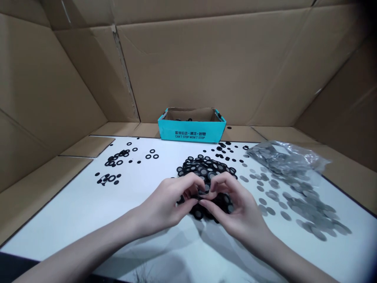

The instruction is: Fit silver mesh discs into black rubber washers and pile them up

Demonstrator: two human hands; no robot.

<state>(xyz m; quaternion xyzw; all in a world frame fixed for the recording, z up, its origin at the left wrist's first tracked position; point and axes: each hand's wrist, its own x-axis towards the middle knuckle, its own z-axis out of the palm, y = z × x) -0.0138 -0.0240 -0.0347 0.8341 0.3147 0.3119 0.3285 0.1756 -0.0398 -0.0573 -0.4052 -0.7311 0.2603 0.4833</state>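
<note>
My left hand (173, 200) and my right hand (235, 200) meet fingertip to fingertip at the middle of the white table. Both are closed in a pinch on one small black ring-like piece (200, 197), mostly hidden by the fingers. Below and behind them lies a heap of black rings with grey discs set in them (203, 167). To the right, loose grey discs (273, 194) are spread over the table, nearest my right hand. Black rings (118, 157) lie in a loose group on the left.
A turquoise open box (191, 131) stands at the back with some dark pieces inside. At the right, a clear plastic bag (285, 157) holds more grey discs. Small black discs (225, 151) lie near the box. Cardboard walls (206, 67) enclose the table (73, 212).
</note>
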